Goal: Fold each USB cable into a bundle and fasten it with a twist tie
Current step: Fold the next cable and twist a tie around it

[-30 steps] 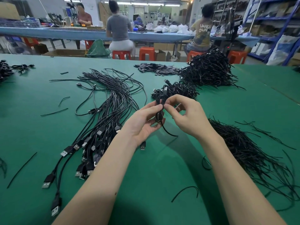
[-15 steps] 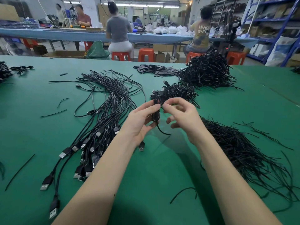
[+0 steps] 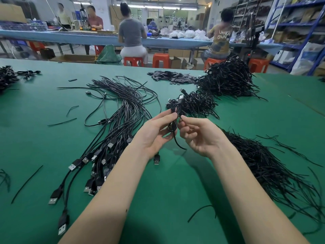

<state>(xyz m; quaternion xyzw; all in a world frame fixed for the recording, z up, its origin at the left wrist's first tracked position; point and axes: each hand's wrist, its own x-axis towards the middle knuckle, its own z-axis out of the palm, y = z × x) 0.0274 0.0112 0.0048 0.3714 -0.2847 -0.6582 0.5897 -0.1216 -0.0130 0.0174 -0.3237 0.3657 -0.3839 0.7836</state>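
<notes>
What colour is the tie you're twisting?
Black, like the cable it wraps; the tie shows in the head view.

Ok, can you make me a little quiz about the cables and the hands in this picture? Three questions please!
1. True or false: the left hand is resting flat on the green table.
2. What does the right hand pinch? A) a twist tie at the folded cable bundle B) a red stool C) a cardboard box
3. Fill in: the loose pile of twist ties lies on the person's ____ side.

Key
1. False: it holds the bundle up above the table.
2. A
3. Right; the unfolded USB cables lie on the left.
</notes>
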